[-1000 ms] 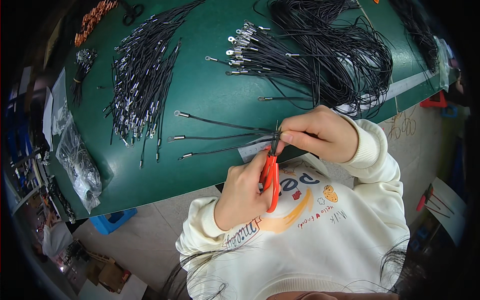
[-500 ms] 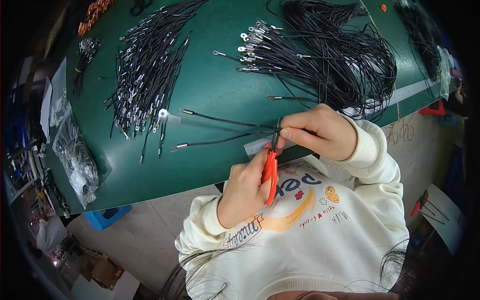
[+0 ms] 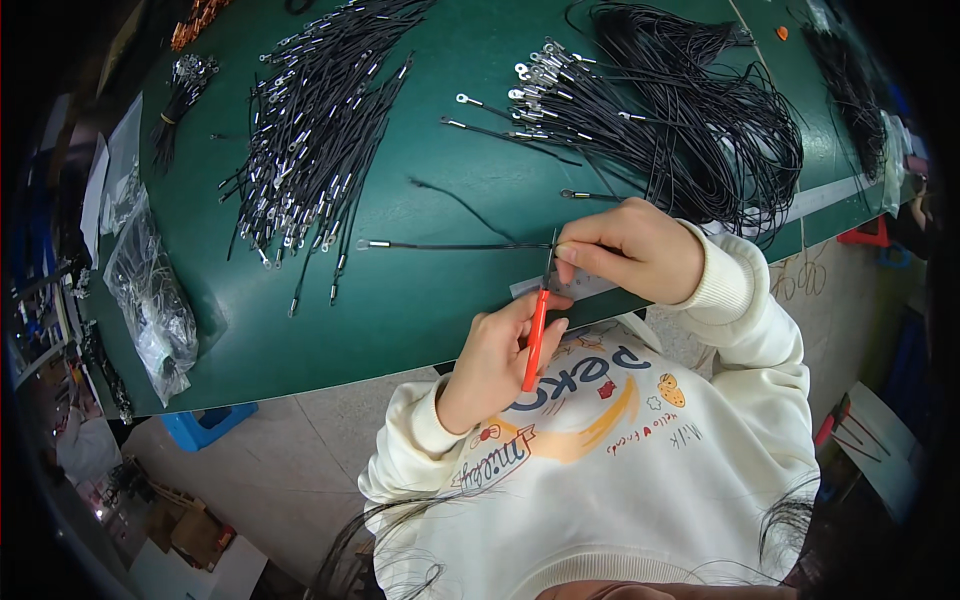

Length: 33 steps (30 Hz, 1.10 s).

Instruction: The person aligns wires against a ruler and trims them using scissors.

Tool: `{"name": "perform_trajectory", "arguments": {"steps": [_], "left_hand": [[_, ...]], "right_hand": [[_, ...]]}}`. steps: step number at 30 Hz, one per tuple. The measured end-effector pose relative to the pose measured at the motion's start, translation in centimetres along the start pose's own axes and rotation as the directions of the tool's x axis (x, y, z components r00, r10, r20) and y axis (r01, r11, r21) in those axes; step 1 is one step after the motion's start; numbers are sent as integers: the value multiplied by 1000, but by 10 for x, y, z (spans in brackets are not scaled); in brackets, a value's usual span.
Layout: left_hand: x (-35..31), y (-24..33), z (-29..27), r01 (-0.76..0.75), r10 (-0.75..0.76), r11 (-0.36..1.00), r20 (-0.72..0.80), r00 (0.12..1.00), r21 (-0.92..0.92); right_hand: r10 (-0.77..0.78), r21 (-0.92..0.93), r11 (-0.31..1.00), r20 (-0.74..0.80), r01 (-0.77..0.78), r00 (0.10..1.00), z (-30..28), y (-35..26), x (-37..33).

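Note:
Red-handled scissors [image 3: 536, 345] are gripped in my left hand [image 3: 482, 370], their dark blades pointing up and away from me. My right hand [image 3: 645, 250], closed in a pinch right by the blade tips, holds a black cable [image 3: 450, 246]. It stretches leftward above the table and carries a metal ring lug [image 3: 374, 244] at its far end. A thin dark strand [image 3: 460, 200] slants from upper left toward the blades; I cannot tell whether it is attached. The cable's part inside my right fingers is hidden.
A big pile of short lugged cables [image 3: 310, 140] covers the table's [image 3: 300, 365] left side. Long black cables [image 3: 690, 130] lie at the right beyond my hand, near a ruler [image 3: 820, 198]. A clear plastic bag [image 3: 155, 300] hangs over the left edge.
Two lugged cables stretched left from my fingers before; one shows there now. Another lugged cable now lies by the right bundle. The scissors have turned more edge-on, and the whole view has shifted slightly.

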<state>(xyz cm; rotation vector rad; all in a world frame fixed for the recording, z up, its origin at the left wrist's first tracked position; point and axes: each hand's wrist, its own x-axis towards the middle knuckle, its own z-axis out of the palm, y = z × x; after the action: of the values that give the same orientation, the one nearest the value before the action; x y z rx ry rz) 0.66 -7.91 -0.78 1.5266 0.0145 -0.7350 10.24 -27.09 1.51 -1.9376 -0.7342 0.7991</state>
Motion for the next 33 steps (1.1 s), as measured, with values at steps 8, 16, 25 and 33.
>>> {"name": "perform_trajectory", "arguments": {"steps": [8,16,25,33], "left_hand": [[-5,-10,-23,-152,284,907,-303,910,393],[-1,12,-47,20,561,523,-361,745,852],[51,8,-87,-22,590,366,-214,779,930],[17,19,-55,-204,576,400,-72,815,893]], "right_hand": [[20,-237,970,-137,-52,990,4,10,-13],[-151,-566,813,-436,-140,887,-8,50,-26],[-309,-668,740,-442,-79,842,-34,76,-16],[-195,-694,718,-279,-57,940,-50,59,-32]]}}
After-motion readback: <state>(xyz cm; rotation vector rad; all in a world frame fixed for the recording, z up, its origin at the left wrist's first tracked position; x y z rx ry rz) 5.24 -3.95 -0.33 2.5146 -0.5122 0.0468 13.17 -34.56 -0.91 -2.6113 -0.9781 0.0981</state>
